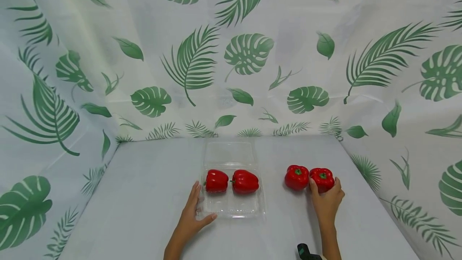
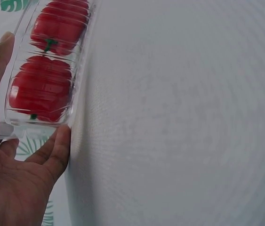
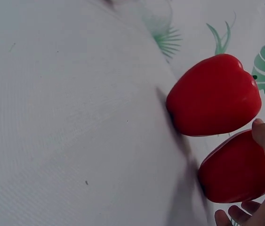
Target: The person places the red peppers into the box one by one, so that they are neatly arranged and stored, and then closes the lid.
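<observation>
Right hand [image 1: 327, 205] pinches rounded red bell pepper [image 1: 322, 179]; second red pepper [image 1: 296, 179] just left. Spread left hand [image 1: 191, 214] touches clear plastic clamshell [image 1: 231, 206] holding two peppers [image 1: 245, 182].

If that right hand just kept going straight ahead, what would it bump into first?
The right hand would meet the right pepper first; it sits between thumb and fingers. Past it, the table looks free up to the leafy cloth, though depth is hard to judge.

Through my remote feed I count four red bell peppers [image 1: 245, 182], one clear plastic clamshell container [image 1: 240, 204], one left hand [image 1: 192, 214], one right hand [image 1: 326, 204], one white table [image 1: 144, 196] and one black device [image 1: 305, 251].
</observation>
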### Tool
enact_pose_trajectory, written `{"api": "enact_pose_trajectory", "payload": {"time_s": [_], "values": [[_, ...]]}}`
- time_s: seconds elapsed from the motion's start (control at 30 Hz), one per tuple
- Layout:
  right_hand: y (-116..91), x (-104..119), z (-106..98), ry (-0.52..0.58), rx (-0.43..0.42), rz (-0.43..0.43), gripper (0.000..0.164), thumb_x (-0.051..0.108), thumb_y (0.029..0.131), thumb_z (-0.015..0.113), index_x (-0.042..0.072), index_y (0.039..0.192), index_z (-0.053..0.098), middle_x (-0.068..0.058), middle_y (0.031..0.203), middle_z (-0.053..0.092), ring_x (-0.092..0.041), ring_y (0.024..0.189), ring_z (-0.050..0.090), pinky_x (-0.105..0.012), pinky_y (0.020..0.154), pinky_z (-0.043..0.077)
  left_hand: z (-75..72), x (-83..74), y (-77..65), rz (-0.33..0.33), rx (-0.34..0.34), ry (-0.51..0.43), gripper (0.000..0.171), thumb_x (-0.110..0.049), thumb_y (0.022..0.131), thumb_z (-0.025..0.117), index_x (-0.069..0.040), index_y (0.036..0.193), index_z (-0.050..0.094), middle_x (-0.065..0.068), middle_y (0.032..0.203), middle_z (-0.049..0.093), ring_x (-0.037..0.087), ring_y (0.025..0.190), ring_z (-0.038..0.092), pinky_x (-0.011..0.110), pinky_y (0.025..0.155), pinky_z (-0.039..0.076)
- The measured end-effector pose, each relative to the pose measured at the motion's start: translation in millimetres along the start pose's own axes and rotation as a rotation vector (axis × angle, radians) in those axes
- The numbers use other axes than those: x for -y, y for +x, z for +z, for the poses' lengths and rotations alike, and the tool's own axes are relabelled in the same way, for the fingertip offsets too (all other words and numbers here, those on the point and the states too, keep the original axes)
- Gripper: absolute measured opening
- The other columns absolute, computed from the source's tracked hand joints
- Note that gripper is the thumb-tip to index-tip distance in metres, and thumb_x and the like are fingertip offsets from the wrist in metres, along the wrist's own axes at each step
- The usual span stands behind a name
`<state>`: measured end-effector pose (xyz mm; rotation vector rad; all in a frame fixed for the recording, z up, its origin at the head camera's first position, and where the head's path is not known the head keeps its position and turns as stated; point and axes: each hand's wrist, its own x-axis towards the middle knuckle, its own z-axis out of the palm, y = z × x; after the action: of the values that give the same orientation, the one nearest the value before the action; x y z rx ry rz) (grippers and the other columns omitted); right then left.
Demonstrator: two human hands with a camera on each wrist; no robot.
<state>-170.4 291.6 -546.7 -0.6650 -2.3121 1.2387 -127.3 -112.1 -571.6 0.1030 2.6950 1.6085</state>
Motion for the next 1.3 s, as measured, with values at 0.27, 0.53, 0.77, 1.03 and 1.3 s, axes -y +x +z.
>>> {"api": "enact_pose_trajectory", "payload": {"time_s": [0.27,0.53,0.77,1.03,1.3], "values": [[2,-2,1,0.004,-0.008,-0.01,0.085,0.032,0.092,0.066,-0.002,0.152,0.015,-0.031,0.149,0.027,-0.045,0.142,0.026,-0.067,0.108,0.035,0.3,-0.7,-1.7,0.001,0.006,-0.006,0.107,-0.045,0.074,0.082,-0.02,0.157,0.02,-0.001,0.166,0.012,0.037,0.142,0.039,0.051,0.102,0.048],[0,0,1,0.04,-0.028,0.004,0.084,0.031,0.091,0.067,-0.002,0.151,0.019,-0.029,0.15,0.03,-0.044,0.143,0.027,-0.066,0.109,0.035,-1.8,-2.2,-0.5,0.012,0.009,0.005,0.107,-0.046,0.075,0.081,-0.019,0.157,0.019,-0.001,0.166,0.01,0.037,0.143,0.036,0.053,0.104,0.045],[-4,2,-1,0.114,-0.053,0.038,0.085,0.034,0.091,0.067,0.001,0.152,0.018,-0.026,0.154,0.028,-0.041,0.146,0.025,-0.063,0.111,0.033,-1.1,-1.8,-0.2,0.014,0.013,0.014,0.107,-0.047,0.075,0.081,-0.02,0.157,0.018,-0.001,0.166,0.011,0.037,0.145,0.033,0.053,0.104,0.045],[-6,3,-3,0.156,-0.121,0.055,0.084,0.038,0.09,0.068,0.003,0.151,0.023,-0.021,0.153,0.032,-0.037,0.144,0.03,-0.062,0.109,0.038,-1.5,-0.4,-1.2,0.021,0.015,0.023,0.107,-0.047,0.075,0.081,-0.019,0.158,0.017,0.0,0.166,0.01,0.037,0.145,0.032,0.051,0.104,0.044],[-3,11,-5,0.175,-0.19,0.038,0.081,0.037,0.088,0.07,0.006,0.15,0.026,-0.016,0.151,0.035,-0.031,0.14,0.034,-0.061,0.106,0.043,-1.5,-0.9,-0.3,0.008,0.016,0.021,0.107,-0.046,0.076,0.081,-0.022,0.158,0.017,-0.001,0.166,0.01,0.036,0.145,0.032,0.051,0.105,0.043]]}}
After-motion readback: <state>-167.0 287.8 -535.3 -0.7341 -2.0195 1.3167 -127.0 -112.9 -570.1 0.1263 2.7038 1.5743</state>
